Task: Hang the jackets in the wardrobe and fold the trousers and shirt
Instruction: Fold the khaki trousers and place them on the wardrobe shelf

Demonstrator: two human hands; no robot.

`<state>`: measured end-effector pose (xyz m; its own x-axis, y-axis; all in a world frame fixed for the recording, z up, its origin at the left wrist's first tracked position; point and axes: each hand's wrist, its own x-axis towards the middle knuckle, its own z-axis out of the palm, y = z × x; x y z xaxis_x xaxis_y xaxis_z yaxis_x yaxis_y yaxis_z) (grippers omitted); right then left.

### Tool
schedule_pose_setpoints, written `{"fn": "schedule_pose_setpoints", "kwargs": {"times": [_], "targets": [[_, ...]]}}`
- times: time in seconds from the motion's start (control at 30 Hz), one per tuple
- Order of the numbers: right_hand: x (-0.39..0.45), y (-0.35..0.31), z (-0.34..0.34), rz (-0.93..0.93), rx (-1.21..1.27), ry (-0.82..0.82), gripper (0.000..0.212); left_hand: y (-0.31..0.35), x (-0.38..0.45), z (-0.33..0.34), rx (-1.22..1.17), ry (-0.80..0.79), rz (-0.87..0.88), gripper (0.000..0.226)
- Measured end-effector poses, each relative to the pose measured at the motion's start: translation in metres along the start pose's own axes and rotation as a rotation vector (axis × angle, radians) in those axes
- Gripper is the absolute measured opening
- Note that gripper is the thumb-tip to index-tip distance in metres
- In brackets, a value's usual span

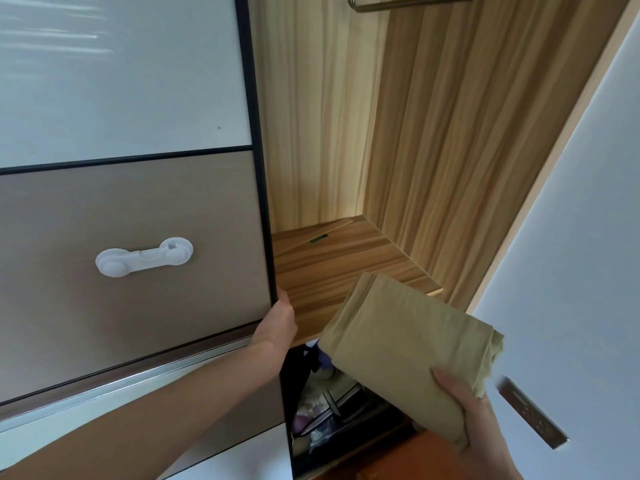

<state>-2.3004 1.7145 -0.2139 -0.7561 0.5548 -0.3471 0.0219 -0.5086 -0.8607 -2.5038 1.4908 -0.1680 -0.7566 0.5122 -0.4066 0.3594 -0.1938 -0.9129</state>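
Note:
A folded olive-green garment [398,344] hangs in front of the open wardrobe, at the height of its wooden shelf [339,261]. My right hand [471,414] grips the garment's near corner, thumb on top. My left hand [278,320] holds the dark edge of the sliding door [263,188], fingers wrapped round the frame. The shelf is bare wood. A metal hanging rail [398,1] shows at the very top of the wardrobe.
A white child-safety latch [143,256] sticks to the door's brown panel. Below the shelf, a lower compartment [329,407] holds dark and patterned items. A white wall with a brown socket plate [533,412] stands on the right.

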Motion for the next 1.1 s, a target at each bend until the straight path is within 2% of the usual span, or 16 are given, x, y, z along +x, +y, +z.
{"fn": "schedule_pose_setpoints", "kwargs": {"times": [0.03, 0.13, 0.23, 0.47, 0.7, 1.1], "targets": [[-0.002, 0.002, 0.003, -0.003, 0.008, -0.021, 0.064, 0.001, -0.009, 0.01, 0.014, 0.018, 0.066, 0.045], [-0.001, 0.013, 0.013, 0.011, 0.032, -0.046, 0.063, 0.008, -0.02, 0.033, -0.009, 0.041, 0.02, 0.047], [-0.004, 0.022, 0.028, 0.016, 0.017, -0.002, 0.06, 0.018, -0.035, 0.056, -0.057, 0.065, 0.016, 0.045], [-0.006, 0.051, 0.05, 0.035, 0.058, 0.006, 0.072, 0.041, -0.057, 0.106, -0.115, 0.112, -0.051, 0.049], [-0.007, 0.072, 0.065, 0.039, 0.064, -0.025, 0.075, 0.055, -0.073, 0.143, -0.228, 0.085, -0.139, 0.062], [-0.014, 0.078, 0.081, 0.019, 0.026, -0.084, 0.071, 0.06, -0.105, 0.174, -0.229, 0.023, -0.063, 0.053]]}}
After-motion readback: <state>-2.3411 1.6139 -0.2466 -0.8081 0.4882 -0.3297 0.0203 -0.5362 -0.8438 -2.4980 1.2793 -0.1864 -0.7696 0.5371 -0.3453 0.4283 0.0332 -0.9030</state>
